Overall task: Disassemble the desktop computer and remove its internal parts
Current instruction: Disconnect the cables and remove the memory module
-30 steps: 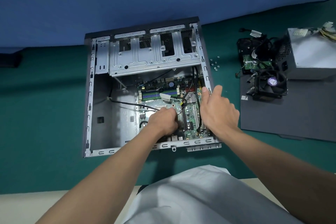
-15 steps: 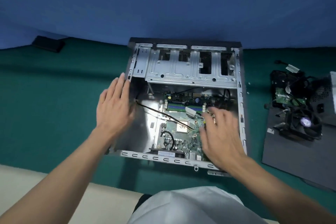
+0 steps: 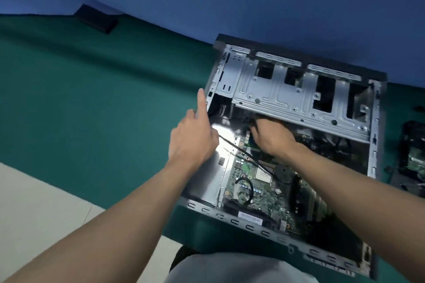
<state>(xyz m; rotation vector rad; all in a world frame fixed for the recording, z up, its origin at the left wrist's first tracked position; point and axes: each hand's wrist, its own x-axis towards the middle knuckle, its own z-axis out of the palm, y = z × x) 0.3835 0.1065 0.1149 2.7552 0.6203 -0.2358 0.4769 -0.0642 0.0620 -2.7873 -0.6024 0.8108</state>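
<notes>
The open desktop case point(image 3: 243, 219) lies on its side on the green table. Its metal drive cage point(image 3: 299, 96) spans the far end, and the green motherboard point(image 3: 259, 188) sits inside with a thin black cable point(image 3: 232, 145) crossing it. My left hand point(image 3: 195, 138) rests at the case's left wall, index finger straight along the rim. My right hand point(image 3: 271, 135) reaches deep inside under the drive cage. Its fingertips are hidden in shadow there, so what they touch cannot be told.
A flat black object point(image 3: 96, 18) lies at the far left by the blue backdrop. Removed parts point(image 3: 411, 156) sit at the right edge. The green cloth point(image 3: 92, 110) covers the table, whose pale front edge point(image 3: 34, 202) shows below. A grey-clad lap point(image 3: 230, 269) fills the bottom.
My right hand has moved from the motherboard's right side forward and under the drive cage. My left hand stays at the left wall. The view has swung left, or the case has turned.
</notes>
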